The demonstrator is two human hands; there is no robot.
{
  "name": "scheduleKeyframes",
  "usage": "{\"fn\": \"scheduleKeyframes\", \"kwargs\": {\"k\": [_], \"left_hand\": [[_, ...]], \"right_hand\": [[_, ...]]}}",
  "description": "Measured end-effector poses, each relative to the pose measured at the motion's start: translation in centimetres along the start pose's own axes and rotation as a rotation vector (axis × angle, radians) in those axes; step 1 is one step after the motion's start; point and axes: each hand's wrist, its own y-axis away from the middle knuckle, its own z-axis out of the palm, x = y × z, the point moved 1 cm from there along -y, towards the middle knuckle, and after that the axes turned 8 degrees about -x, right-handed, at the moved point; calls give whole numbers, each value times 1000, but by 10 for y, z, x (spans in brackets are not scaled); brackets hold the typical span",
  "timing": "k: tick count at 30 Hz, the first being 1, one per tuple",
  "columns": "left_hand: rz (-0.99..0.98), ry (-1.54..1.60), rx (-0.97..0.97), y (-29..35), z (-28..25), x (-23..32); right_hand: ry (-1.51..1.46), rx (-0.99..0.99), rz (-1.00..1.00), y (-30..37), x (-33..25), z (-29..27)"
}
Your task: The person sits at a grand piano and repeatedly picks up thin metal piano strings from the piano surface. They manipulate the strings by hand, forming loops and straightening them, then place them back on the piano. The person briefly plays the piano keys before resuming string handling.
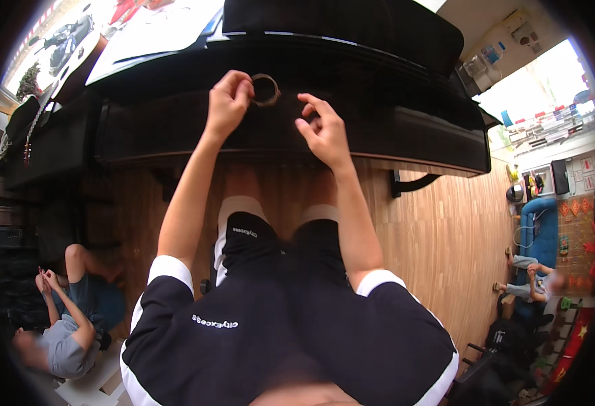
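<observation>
A thin tan coil [266, 101], like wound cord or wire, is held up over the glossy black piano-like cabinet [175, 139]. Pinched between thumb and fingers of my left hand [230, 101], it hangs at the fingertips as a round loop; its exact material is too small to tell. To the right of the loop, and apart from it, is my right hand [323, 132]. Its index finger and thumb are spread, the other fingers curled in, and nothing shows between them.
White sheets [155, 40] lie on the cabinet's far left. Clear bottles [480, 64] stand beyond its right end. One person [74, 338] sits at lower left, another [531, 281] by a blue sofa [540, 223] at right. Wooden floor [426, 257] lies below.
</observation>
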Motion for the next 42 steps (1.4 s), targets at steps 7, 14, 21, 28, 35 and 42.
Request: {"fn": "scheduleKeyframes", "kwargs": {"k": [7, 14, 21, 28, 35, 42], "left_hand": [[-71, -114, -162, 36, 51, -22], [-146, 83, -63, 32, 51, -20], [-168, 159, -1, 42, 48, -15], [-135, 146, 17, 47, 52, -16], [-106, 62, 24, 46, 52, -16], [-123, -14, -102, 44, 53, -15]], "right_hand": [[-162, -36, 151, -5, 59, 18], [-466, 13, 197, -34, 74, 14], [-564, 82, 164, -23, 71, 14], [-524, 38, 179, -17, 64, 11], [-474, 21, 138, -17, 63, 11], [-419, -29, 97, -16, 66, 9]]}}
